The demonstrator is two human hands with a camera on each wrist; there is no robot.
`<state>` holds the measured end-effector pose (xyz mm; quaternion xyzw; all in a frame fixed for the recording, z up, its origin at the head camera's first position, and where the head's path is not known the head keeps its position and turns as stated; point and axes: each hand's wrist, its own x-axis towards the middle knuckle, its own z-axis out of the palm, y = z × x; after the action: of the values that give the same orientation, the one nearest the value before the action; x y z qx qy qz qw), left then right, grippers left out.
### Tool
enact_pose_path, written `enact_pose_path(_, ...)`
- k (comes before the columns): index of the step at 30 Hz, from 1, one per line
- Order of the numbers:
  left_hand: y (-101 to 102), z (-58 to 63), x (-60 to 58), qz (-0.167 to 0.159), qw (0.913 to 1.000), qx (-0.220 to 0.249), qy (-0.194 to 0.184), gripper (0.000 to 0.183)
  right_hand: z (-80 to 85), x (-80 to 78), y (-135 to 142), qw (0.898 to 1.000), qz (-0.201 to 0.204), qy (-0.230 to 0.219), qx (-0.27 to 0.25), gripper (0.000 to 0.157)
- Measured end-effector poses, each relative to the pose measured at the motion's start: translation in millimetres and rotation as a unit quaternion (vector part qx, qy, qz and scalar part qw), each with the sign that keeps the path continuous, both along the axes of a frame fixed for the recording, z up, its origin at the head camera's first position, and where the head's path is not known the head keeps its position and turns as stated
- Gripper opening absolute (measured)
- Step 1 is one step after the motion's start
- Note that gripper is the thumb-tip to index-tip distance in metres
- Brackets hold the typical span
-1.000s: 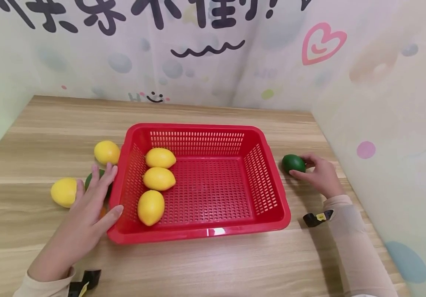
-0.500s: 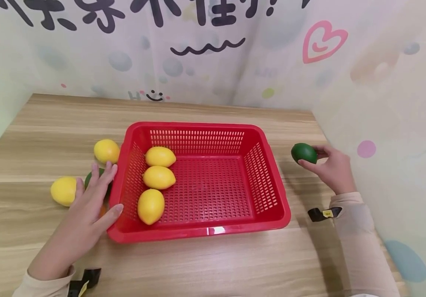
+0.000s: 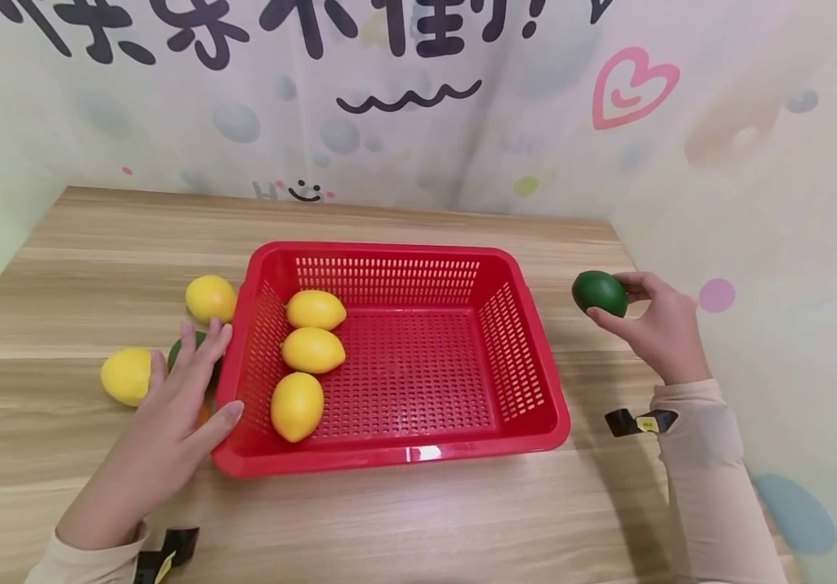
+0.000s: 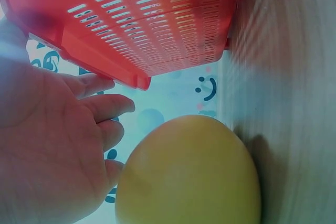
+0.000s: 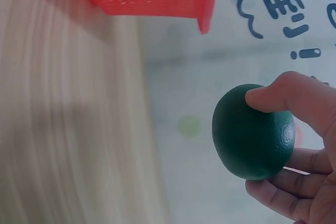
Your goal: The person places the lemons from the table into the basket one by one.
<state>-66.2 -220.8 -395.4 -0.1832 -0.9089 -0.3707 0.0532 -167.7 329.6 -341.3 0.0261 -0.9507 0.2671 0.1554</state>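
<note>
My right hand [image 3: 658,331] pinches a dark green oval fruit [image 3: 599,293] between thumb and fingers, raised above the table to the right of the red basket [image 3: 418,456]. In the right wrist view the thumb lies on top of the green fruit [image 5: 252,140] and the fingers are beneath it. Fingers extended, my left hand [image 3: 159,430] rests at the basket's left rim. Inside the basket, three lemons [image 3: 313,350] lie in a row along the left side. A yellow fruit [image 4: 189,177] sits close beside the left palm in the left wrist view.
Left of the basket lie two yellow fruits, one farther back [image 3: 210,298] and one nearer [image 3: 125,376]. Another green fruit [image 3: 177,354] and an orange one [image 3: 203,415] are partly hidden by the left hand. A printed curtain [image 3: 418,146] hangs behind the wooden table [image 3: 418,527].
My right hand has lifted the green fruit off the table, moving up and slightly right. The left hand and the basket have stayed in place.
</note>
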Motion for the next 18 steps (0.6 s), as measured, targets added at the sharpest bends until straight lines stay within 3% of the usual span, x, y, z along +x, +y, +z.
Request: enact_pose_path(18,0.2,3.2,1.8,0.008,0.9998,-0.005,-0.014,0.085,22.6,4.7,-26.0,0.997,0.009,0.066,-0.047,0.057)
